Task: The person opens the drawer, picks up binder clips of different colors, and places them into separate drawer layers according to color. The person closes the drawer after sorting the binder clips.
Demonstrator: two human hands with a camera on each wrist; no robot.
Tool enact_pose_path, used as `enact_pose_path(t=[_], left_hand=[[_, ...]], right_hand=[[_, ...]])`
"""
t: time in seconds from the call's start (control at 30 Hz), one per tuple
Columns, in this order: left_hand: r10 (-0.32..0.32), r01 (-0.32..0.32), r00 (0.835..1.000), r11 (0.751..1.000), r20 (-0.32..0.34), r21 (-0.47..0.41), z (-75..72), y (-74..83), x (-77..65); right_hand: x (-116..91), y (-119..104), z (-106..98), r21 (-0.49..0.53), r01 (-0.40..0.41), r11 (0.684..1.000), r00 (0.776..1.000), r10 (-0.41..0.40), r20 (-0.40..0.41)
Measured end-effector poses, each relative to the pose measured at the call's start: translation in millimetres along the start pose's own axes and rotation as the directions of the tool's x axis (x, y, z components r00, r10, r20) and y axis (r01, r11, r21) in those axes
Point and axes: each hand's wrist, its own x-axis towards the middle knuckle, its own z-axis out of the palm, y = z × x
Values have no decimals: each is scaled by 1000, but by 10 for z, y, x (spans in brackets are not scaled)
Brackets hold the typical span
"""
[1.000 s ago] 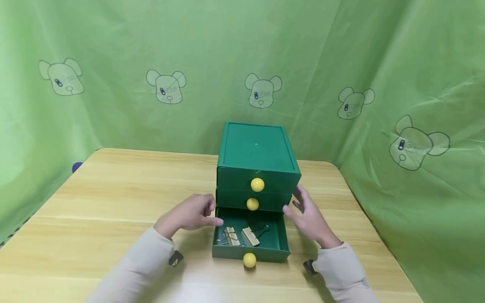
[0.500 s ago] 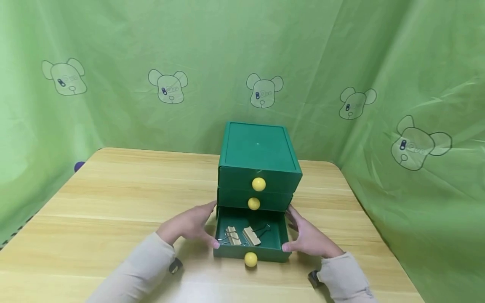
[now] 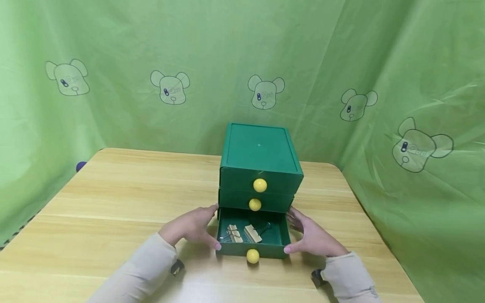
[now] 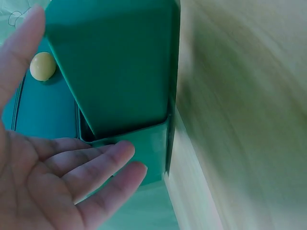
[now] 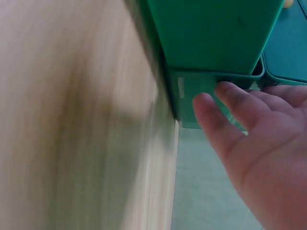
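Note:
A green desktop drawer cabinet point(image 3: 261, 147) stands on the table with yellow ball knobs. Its bottom drawer point(image 3: 270, 251) is pulled out and holds two beige binder clips point(image 3: 234, 234) with metal handles. My left hand point(image 3: 193, 227) has its thumb at the drawer's front left corner, its fingers reaching back along the cabinet's left side. On the other side my right hand point(image 3: 316, 237) mirrors this, thumb at the front right corner. Both wrist views show extended fingers by the cabinet's side walls; whether they touch, I cannot tell.
A wooden table point(image 3: 125, 189) carries the cabinet. The upper two drawers, with knobs such as the top yellow knob point(image 3: 259, 185), are closed. A green curtain point(image 3: 212, 50) printed with bear heads hangs behind and to the sides.
Both hands came to the bottom drawer's sides, thumbs moving down to its front corners. The drawer has since slid in slightly. The binder clips moved with it.

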Motion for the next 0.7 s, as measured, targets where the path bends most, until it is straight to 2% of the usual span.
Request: enact_pose_path(t=[0.13, 0.3, 0.47, 0.7], left_hand=[[-32, 34, 998, 999, -52, 36, -2, 1, 26], [5, 14, 985, 994, -171, 107, -6, 17, 108], [6, 43, 954, 987, -301, 157, 16, 24, 214], [14, 86, 900, 974, -435, 208, 68, 52, 282]], right_hand=[[33, 27, 11, 13, -26, 1000, 996, 27, -88], [87, 43, 44, 7, -13, 1000, 969, 15, -248], [149, 20, 97, -48, -9, 999, 920, -10, -391], [215, 11, 136, -107, -12, 994, 871, -42, -489]])
